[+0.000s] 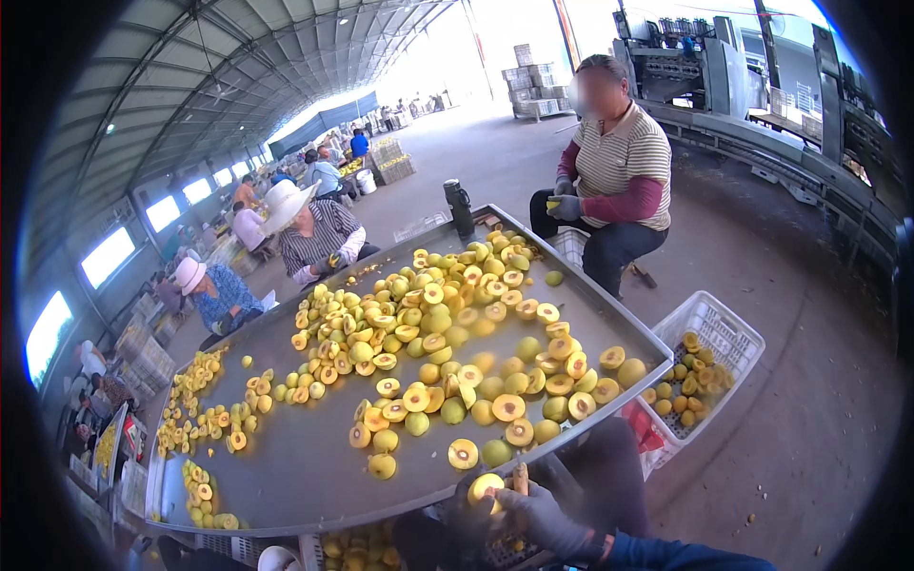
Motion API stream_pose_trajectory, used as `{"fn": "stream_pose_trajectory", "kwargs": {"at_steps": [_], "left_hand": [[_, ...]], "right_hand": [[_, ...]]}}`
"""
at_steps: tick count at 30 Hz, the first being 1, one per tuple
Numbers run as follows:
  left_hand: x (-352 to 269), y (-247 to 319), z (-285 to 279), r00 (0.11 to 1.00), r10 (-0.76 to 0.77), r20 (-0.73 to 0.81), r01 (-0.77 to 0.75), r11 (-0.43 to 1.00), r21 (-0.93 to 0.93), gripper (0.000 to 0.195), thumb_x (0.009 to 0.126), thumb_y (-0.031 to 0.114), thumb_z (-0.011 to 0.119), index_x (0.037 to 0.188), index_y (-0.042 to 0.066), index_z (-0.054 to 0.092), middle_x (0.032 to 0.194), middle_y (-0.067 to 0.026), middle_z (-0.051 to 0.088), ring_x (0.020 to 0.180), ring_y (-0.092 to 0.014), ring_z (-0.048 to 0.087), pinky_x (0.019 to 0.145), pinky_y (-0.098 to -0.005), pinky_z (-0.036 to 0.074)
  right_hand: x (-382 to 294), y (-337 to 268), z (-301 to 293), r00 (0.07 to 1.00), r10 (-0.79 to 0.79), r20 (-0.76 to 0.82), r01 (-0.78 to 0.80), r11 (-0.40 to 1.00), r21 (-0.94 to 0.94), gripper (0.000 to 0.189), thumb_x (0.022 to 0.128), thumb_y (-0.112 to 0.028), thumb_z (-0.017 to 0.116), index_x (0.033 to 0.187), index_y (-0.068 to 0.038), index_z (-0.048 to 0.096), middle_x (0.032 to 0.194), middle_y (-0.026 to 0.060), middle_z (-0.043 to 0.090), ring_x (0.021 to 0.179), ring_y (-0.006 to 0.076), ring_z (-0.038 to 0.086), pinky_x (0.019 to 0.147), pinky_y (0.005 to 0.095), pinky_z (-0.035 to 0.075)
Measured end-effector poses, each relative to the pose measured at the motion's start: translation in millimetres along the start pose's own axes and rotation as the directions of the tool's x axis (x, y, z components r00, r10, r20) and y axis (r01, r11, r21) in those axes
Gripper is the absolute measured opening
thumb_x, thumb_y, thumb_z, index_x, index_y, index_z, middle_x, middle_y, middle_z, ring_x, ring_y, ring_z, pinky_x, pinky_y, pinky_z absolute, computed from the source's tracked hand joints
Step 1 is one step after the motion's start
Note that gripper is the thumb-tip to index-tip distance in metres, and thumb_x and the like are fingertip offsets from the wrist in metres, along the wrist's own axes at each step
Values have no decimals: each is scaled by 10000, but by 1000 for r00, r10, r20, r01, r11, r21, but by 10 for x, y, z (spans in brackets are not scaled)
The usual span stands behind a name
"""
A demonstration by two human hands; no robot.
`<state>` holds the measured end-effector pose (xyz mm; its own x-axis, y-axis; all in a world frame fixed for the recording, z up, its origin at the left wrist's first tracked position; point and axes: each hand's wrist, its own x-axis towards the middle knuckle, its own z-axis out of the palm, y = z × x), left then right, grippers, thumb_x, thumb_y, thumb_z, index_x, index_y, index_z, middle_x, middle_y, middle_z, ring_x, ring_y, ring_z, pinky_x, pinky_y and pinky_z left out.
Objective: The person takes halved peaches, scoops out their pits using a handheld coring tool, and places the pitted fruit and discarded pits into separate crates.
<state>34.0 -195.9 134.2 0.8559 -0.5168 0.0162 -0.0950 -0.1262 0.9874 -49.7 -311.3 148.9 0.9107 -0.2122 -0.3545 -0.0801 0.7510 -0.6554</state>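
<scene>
My right hand (553, 519), in a grey glove, is closed around a tool with a wooden handle (521, 479); the tool's working end cannot be made out. A cut yellow peach (485, 488) is held just beside it, with the right thumb and fingers near its cut face. My left hand (463, 517), dark-gloved and blurred, holds that peach from the left and is partly hidden. Both hands are at the near edge of a metal-topped table (300, 464). Halved peaches (508, 407) with brown centres and whole yellow-green peaches (496, 452) lie just beyond them.
A white plastic crate (746, 357) with peaches stands right of the table. Below the near edge is another peach-filled crate (357, 549). A dark flask (458, 208) stands at the far corner. Co-workers sit along the far-left side and at the right (618, 164).
</scene>
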Motion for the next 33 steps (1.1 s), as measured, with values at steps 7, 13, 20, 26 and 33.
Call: {"fn": "stream_pose_trajectory", "kwargs": {"at_steps": [7,13,20,26,33], "left_hand": [[-129,414,52,988,-150,30,150,918,-368,387,911,102,592,1269,-14,499,1127,-115,615,1004,-204,617,891,-353,523],[-52,185,17,997,68,34,-59,974,-220,387,928,170,614,1249,-17,504,1128,-119,612,1013,-213,611,910,-360,508],[-137,190,109,965,257,-60,-260,964,-55,531,982,321,519,1362,-35,415,1307,-193,526,1205,-291,526,1036,-405,418],[-112,457,47,846,413,-336,-400,910,111,458,965,133,539,1371,-46,426,1306,-225,569,1149,-347,607,985,-393,487],[-170,239,-194,771,340,-539,-231,937,262,443,1004,337,473,1267,-15,527,1126,-210,662,993,-313,664,885,-371,517]], "right_hand": [[6,5,-8,997,62,48,-66,995,79,325,920,-199,668,1145,19,581,929,65,658,725,141,651,634,262,536],[37,101,-24,999,4,55,-6,999,48,318,940,-200,637,1163,15,563,912,68,652,718,144,650,622,261,529],[97,177,-128,980,147,137,-181,942,282,347,952,-244,620,1194,-3,559,899,71,650,667,146,622,603,252,514],[-20,-74,58,985,12,172,34,965,-258,278,976,-209,592,1186,-28,584,879,15,638,741,78,591,632,233,495],[-34,-26,72,778,-502,378,596,398,-697,318,899,-230,683,1135,-54,563,758,109,630,650,219,642,590,369,508]]}}
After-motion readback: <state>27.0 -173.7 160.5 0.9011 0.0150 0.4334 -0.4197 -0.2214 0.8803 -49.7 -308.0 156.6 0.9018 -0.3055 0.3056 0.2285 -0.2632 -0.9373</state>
